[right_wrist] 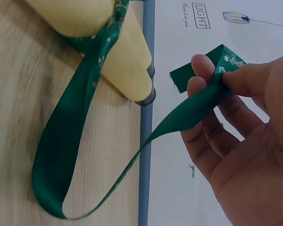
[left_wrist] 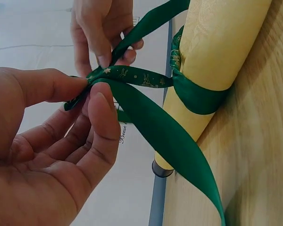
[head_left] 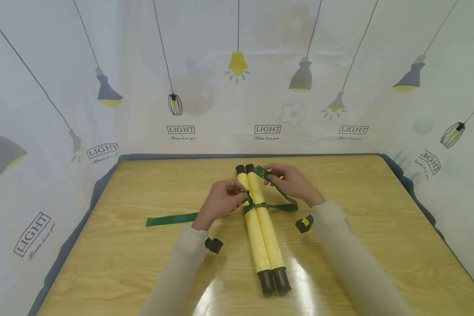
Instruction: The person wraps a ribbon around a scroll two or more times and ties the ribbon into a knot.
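Two yellow scrolls (head_left: 265,232) with black end knobs lie side by side on the table, pointing away from me. A green ribbon (left_wrist: 198,96) with small gold prints is wrapped and crossed around their middle. My left hand (head_left: 220,199) pinches a loop of the ribbon between thumb and fingers, just above the scrolls. From that hand a tail of ribbon (head_left: 171,219) runs out to the left over the table. Beyond the scrolls' right side, my right hand (head_left: 290,180) pinches the other end near its tip. Between that hand and the wrap, the ribbon hangs in a slack curve (right_wrist: 56,160).
The wooden table (head_left: 134,263) has a dark blue edge (head_left: 245,155) at the back. White cloth walls (head_left: 221,26) printed with lamps surround it on the back and both sides. A small black wrist camera (head_left: 304,224) sits at the right sleeve, another (head_left: 213,245) at the left.
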The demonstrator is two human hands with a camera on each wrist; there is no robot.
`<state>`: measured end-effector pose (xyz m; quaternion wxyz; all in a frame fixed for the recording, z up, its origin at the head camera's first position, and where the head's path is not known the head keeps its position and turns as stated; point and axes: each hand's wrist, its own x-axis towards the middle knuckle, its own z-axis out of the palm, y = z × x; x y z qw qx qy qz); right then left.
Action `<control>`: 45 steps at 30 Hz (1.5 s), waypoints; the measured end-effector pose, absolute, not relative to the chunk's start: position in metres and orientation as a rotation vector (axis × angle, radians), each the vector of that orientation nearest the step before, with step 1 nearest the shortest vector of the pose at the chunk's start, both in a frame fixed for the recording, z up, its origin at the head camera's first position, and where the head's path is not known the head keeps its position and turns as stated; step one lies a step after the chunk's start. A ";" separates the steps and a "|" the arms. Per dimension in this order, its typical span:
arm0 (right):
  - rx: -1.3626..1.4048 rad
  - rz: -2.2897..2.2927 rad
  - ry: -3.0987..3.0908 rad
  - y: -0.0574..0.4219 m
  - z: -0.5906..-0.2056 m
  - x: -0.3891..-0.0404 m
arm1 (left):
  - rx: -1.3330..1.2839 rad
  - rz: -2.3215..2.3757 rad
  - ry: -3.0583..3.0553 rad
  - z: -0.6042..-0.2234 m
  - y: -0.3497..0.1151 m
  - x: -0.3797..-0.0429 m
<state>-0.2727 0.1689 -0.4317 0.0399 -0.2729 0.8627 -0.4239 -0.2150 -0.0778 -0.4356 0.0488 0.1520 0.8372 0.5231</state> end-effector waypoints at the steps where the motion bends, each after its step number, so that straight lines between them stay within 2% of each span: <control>1: -0.848 -1.299 2.636 0.165 -0.431 -0.274 | 0.462 1.589 2.556 -0.435 -0.078 -0.215; 13: -1.003 -1.089 2.637 0.125 -0.443 -0.279 | 0.472 1.561 2.544 -0.436 -0.080 -0.216; 26: -0.893 -1.125 2.710 0.138 -0.440 -0.274 | 0.453 1.569 2.557 -0.432 -0.079 -0.215; 39: -0.989 -1.274 2.521 0.141 -0.434 -0.244 | 0.498 1.504 2.624 -0.433 -0.080 -0.216; 45: -0.952 -1.355 2.624 0.134 -0.436 -0.236 | 0.412 1.553 2.507 -0.433 -0.081 -0.218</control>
